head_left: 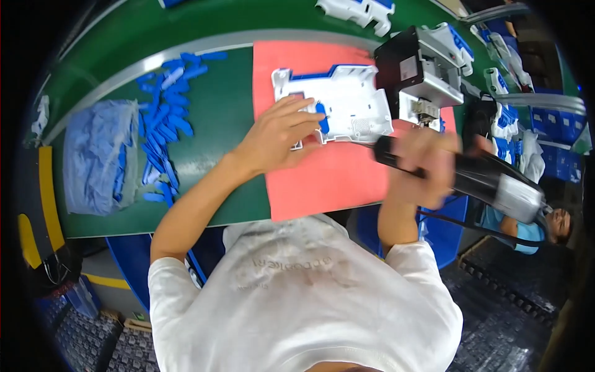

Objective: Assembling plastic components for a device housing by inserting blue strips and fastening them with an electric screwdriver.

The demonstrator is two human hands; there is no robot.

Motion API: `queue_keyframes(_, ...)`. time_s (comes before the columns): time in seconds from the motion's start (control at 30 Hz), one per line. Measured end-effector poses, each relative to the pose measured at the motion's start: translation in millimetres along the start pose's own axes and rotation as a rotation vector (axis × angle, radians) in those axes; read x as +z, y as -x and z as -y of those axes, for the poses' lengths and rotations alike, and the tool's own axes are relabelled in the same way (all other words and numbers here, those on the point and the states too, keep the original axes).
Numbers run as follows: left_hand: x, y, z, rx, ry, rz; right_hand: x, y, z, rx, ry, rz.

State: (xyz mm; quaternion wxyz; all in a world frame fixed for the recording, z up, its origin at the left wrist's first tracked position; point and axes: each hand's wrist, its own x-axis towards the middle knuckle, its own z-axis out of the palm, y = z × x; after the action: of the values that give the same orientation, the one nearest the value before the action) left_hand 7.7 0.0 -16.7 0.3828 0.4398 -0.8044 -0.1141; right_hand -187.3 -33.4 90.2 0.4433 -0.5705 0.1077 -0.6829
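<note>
A white plastic housing (356,102) with blue edging lies open side up. My left hand (282,131) grips its left edge, fingers reaching over the inside beside a small blue plastic strip (321,118). My right hand (427,164), blurred by motion, is closed around a black electric screwdriver (477,180). The tool lies nearly level, with its front end pointing left, near the housing's lower right corner. Just behind my right hand stands a black and metal box-shaped device (406,65), possibly a screw feeder.
A red mat (328,180) lies under the housing on the green table (217,142). Loose blue strips (164,124) and a clear bag of blue parts (99,158) are on the left. More white housings (356,11) sit beyond. Another person (527,229) is at far right.
</note>
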Motion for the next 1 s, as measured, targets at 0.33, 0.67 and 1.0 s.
queue_keyframes(0.33,-151.7,-62.8,14.9,-0.943,1.059,-0.106,-90.7,-24.2,26.8,0.121,0.031,-0.271)
queue_keyframes(0.67,-160.1,-64.9,188.4,-0.337,-0.259,-0.180,-92.9,7.1,11.2,0.270,0.326,-0.051)
queue_keyframes(1.0,-195.4,-72.8,188.4,-0.235,-0.618,0.046,-141.0,11.5,18.1,0.326,0.509,-0.217)
